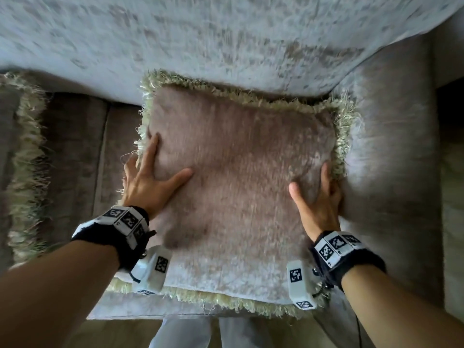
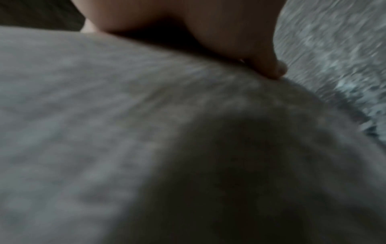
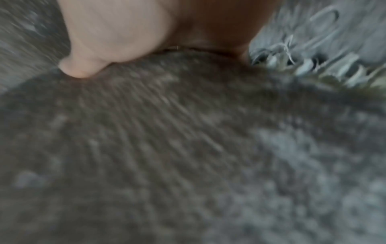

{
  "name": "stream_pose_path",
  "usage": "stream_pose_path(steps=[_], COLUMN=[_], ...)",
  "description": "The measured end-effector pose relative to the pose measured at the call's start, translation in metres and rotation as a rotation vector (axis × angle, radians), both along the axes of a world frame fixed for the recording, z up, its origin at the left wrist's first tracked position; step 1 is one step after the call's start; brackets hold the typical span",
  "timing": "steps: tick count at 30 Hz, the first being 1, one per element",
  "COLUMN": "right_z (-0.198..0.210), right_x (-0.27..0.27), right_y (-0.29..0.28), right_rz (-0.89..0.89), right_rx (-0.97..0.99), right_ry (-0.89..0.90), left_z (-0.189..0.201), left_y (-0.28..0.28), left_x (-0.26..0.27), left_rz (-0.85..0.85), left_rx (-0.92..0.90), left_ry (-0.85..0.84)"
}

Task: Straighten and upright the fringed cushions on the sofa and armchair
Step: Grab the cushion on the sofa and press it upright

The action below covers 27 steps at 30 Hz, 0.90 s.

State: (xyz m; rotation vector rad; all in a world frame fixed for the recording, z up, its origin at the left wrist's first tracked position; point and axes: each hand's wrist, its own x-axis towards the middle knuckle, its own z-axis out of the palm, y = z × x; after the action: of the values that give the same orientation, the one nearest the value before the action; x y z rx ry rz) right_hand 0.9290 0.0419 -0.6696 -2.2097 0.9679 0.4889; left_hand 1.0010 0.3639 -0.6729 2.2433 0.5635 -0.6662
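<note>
A pinkish-beige cushion (image 1: 238,172) with a pale green fringe leans in the sofa's right corner, against the backrest (image 1: 200,33) and the armrest (image 1: 389,159). My left hand (image 1: 150,179) holds its left edge, thumb and forefinger spread on the face and the other fingers round the fringe. My right hand (image 1: 319,197) holds the right edge the same way, its outer fingers hidden behind the cushion. The blurred left wrist view shows a thumb (image 2: 269,66) on the cushion fabric (image 2: 104,132). In the right wrist view a thumb (image 3: 83,66) presses the fabric (image 3: 167,148) beside the fringe (image 3: 313,66).
A second fringed cushion (image 1: 25,159) sits at the far left on the brown seat (image 1: 75,146). The seat's front edge runs just below the held cushion. Below it are the floor (image 1: 120,332) and my legs (image 1: 185,332).
</note>
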Motion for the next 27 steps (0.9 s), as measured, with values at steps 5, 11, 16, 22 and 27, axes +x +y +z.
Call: stream_pose_path(steps=[5,11,16,22,27], right_z=[-0.023,-0.016,0.021,0.058,0.071], right_x=[0.001,0.000,0.013,0.052,0.064], right_y=[-0.002,0.008,0.021,0.017,0.013], right_rz=[0.039,0.088,0.097,0.227,0.212], right_rx=[0.048,0.073,0.069,0.016,0.066], right_ry=[-0.116,-0.304,-0.429,-0.691,-0.758], left_z=[-0.010,-0.010,0.016,0.042,0.053], left_y=[0.007,0.009,0.008,0.012,0.009], left_x=[0.000,-0.004,-0.009,-0.006,0.000], left_rz=[-0.086,-0.112,-0.025,0.076,0.156], left_rx=[-0.032,-0.074,-0.159,-0.172,-0.231], left_ry=[0.002,-0.064,-0.228,-0.495,-0.685])
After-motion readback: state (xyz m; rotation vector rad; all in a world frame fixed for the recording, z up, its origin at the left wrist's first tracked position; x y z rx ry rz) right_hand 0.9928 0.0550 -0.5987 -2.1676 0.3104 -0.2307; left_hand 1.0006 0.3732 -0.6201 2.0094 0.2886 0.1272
